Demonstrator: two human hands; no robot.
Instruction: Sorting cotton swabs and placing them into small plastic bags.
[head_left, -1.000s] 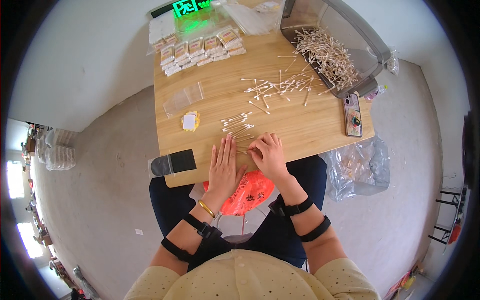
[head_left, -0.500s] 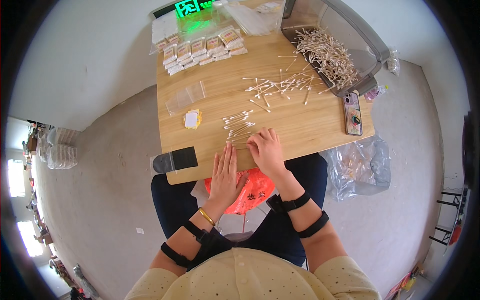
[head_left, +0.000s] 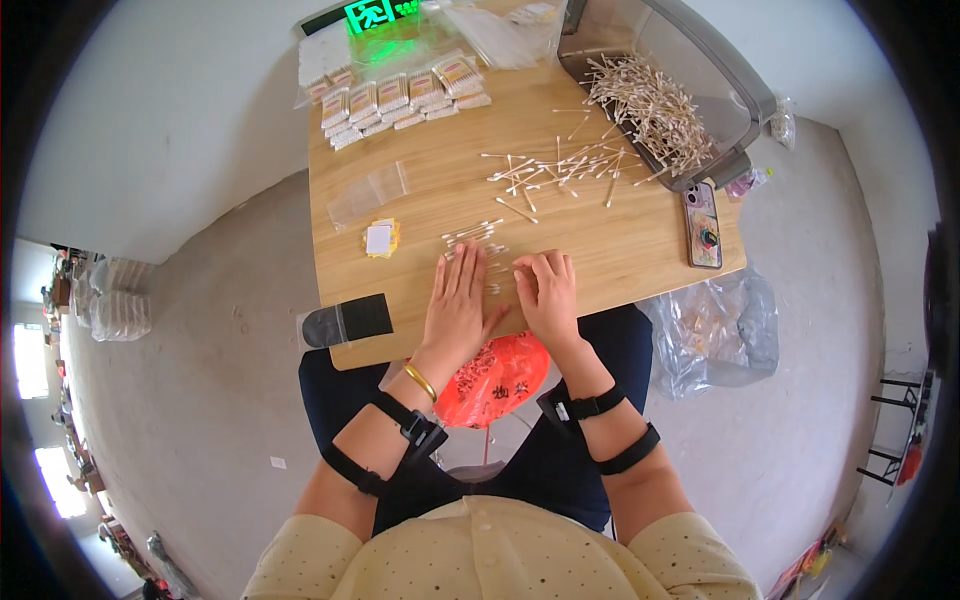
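Observation:
My left hand (head_left: 460,305) lies flat over a small row of cotton swabs (head_left: 470,232), fingers stretched out and thumb spread to the right. Some swab tips show above its fingertips, and others stick out on its right side. Just right of those tips is my right hand (head_left: 550,295), low over the table, its fingers bent and a little apart from the thumb. I see nothing held in it. Beyond the hands lies a loose scatter of cotton swabs (head_left: 565,170), pointing many ways.
A grey clear bin (head_left: 735,150) full of swabs lies tipped at the far right, near a phone (head_left: 703,228). Packed swab bags (head_left: 393,95) stand stacked at the far left. Small cards (head_left: 380,238), a clear bag (head_left: 368,195) and a black pouch (head_left: 350,320) lie left.
My left hand has slid forward onto the row of swabs, covering part of it. My right hand has shifted slightly right, away from the swab ends.

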